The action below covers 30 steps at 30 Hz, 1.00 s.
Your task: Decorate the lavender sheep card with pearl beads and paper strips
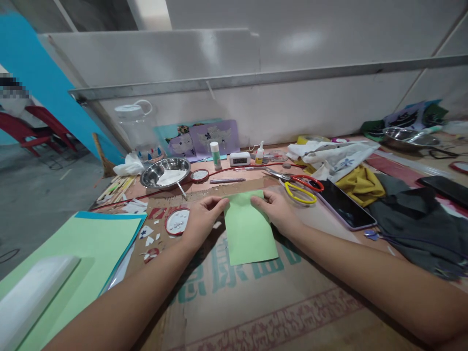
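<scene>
A light green sheet of paper (248, 231) lies on brown cardboard (256, 297) in front of me. My left hand (201, 219) rests on its far left corner, fingers curled and pressing down. My right hand (280, 209) presses the far right corner the same way, fingertips pinching the far edge. Both forearms reach in from the bottom of the view.
Scissors with red and yellow handles (302, 187) and a phone (343, 204) lie right of my hands. A metal bowl (165, 173), a glue stick (215, 155) and small bottles stand behind. Green and blue sheets (80, 253) lie left; dark and yellow cloth (413, 214) right.
</scene>
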{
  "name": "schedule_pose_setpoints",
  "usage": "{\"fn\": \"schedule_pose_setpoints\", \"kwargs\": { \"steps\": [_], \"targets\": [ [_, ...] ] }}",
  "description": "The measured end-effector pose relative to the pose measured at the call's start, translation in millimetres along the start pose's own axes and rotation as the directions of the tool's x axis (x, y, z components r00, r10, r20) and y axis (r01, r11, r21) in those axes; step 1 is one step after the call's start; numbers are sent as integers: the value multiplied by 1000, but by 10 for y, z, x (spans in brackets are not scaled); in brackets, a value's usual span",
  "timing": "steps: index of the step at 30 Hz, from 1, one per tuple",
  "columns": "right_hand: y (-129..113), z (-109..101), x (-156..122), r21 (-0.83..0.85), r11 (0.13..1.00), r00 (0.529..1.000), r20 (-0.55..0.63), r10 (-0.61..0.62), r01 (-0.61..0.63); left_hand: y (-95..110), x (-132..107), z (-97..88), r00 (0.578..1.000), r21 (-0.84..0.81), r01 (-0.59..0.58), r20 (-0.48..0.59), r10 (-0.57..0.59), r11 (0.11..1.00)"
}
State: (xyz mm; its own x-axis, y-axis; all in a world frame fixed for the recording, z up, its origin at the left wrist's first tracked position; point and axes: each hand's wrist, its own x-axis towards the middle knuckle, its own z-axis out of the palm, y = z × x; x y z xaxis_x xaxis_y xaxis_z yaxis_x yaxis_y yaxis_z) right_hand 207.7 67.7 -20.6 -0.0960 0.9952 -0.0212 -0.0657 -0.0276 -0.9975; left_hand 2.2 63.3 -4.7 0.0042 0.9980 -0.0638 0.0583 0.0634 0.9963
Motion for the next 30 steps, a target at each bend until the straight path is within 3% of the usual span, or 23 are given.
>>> {"fn": "schedule_pose_setpoints", "kwargs": {
  "steps": [15,30],
  "targets": [
    [-15,22,-10,6,1000,1000,-20,-1,1,-7,23,-7,997,27,-73,32,72,997],
    [-37,18,-22,-1,1000,1000,-15,2,-2,-11,7,-11,999,42,-37,27,36,998]
  ]
}}
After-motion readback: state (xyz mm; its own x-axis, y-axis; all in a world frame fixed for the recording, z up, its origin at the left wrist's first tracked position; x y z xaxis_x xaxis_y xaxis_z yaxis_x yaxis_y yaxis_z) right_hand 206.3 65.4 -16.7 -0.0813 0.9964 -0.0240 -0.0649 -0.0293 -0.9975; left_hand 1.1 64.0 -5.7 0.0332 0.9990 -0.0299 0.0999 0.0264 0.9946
